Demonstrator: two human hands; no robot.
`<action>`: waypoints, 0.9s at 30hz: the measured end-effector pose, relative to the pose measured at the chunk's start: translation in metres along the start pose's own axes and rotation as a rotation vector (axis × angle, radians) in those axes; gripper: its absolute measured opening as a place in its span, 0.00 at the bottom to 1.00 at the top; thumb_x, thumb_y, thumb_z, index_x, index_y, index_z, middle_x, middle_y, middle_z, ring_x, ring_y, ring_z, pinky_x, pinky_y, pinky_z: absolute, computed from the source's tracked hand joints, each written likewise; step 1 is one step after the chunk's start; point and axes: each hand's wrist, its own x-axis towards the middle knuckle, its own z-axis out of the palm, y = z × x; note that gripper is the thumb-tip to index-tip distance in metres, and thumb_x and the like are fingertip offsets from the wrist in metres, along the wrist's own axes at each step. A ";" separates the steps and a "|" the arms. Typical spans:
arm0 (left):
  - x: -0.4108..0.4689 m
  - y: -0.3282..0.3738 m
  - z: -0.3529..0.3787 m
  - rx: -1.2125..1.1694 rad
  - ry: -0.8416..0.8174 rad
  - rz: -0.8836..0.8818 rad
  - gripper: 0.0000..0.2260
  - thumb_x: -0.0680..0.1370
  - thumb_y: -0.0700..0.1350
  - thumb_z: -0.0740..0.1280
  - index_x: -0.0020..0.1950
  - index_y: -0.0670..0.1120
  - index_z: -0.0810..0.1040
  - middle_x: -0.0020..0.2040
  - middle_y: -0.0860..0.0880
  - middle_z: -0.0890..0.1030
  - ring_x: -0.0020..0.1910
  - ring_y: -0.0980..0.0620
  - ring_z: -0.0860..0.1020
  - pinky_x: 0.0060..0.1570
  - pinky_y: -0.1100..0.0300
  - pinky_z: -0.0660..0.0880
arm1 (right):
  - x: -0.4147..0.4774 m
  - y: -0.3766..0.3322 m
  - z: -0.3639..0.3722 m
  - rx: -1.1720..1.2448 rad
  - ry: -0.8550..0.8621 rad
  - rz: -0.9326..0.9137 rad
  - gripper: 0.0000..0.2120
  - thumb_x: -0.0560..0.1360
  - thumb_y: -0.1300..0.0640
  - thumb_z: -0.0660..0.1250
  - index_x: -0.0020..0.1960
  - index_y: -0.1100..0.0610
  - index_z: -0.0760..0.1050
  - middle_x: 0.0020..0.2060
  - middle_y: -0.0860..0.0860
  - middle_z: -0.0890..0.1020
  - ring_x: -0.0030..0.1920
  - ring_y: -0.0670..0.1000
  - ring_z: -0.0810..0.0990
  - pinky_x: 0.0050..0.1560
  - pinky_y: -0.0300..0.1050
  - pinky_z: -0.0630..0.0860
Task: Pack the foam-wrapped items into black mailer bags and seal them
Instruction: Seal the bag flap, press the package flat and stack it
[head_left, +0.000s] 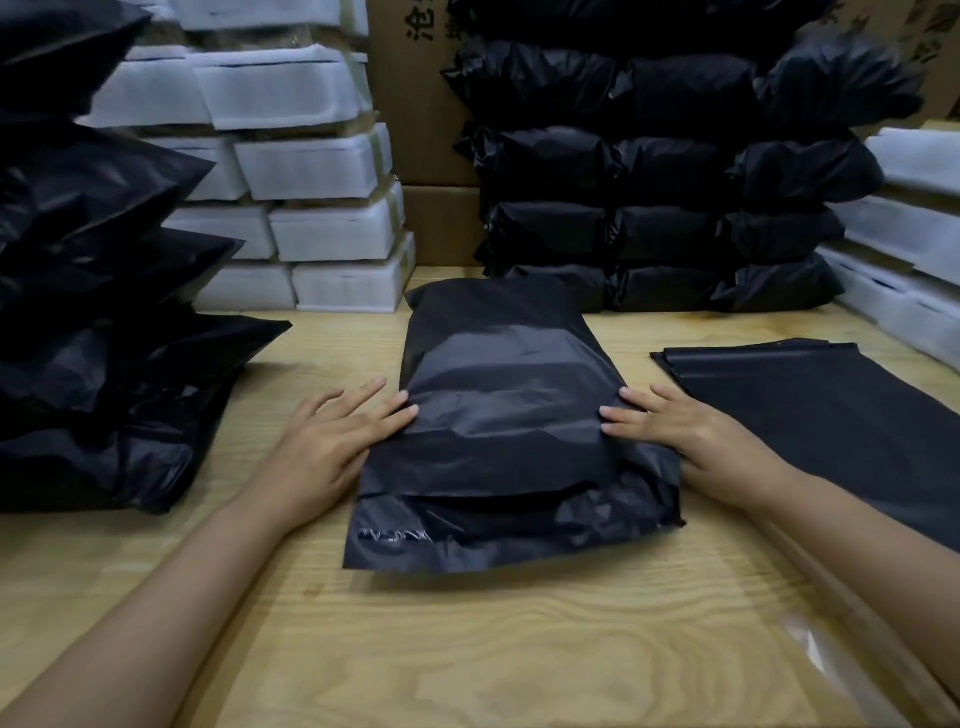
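Flanking the filled mailer bag (514, 415) on the bench (467, 649), my left grip (327, 441) and right grip (691, 441) lie spread, straight fingers touching its two long sides and pinching nothing. The bag's long axis runs straight away from me. Its mouth flap (467, 540), unsealed I judge, lies at the near end, about equally near each grip. Empty mailers (831, 415) lie flat just beside my right grip, packed bags (104, 364) pile at left, and foam-wrapped items (311, 171) stand behind. Nothing covers the flap.
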 end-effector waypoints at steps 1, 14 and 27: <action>0.000 0.001 -0.001 -0.073 -0.004 -0.029 0.19 0.81 0.50 0.51 0.71 0.52 0.67 0.69 0.54 0.70 0.71 0.47 0.67 0.64 0.57 0.58 | 0.000 0.001 0.001 0.109 0.001 0.092 0.26 0.75 0.74 0.61 0.67 0.52 0.73 0.67 0.44 0.71 0.73 0.49 0.62 0.74 0.43 0.53; 0.039 0.045 0.013 -0.926 0.455 -0.861 0.23 0.82 0.50 0.58 0.41 0.31 0.73 0.36 0.41 0.75 0.36 0.49 0.74 0.36 0.59 0.72 | 0.032 -0.031 0.014 0.926 0.697 0.745 0.21 0.78 0.45 0.60 0.31 0.56 0.67 0.26 0.45 0.72 0.29 0.40 0.71 0.31 0.33 0.67; 0.061 0.061 0.021 -1.008 0.561 -1.441 0.17 0.78 0.45 0.58 0.29 0.44 0.64 0.27 0.49 0.65 0.28 0.50 0.64 0.30 0.56 0.60 | 0.064 -0.038 0.015 1.216 0.668 1.201 0.14 0.77 0.50 0.66 0.47 0.61 0.76 0.41 0.54 0.81 0.43 0.54 0.80 0.44 0.46 0.75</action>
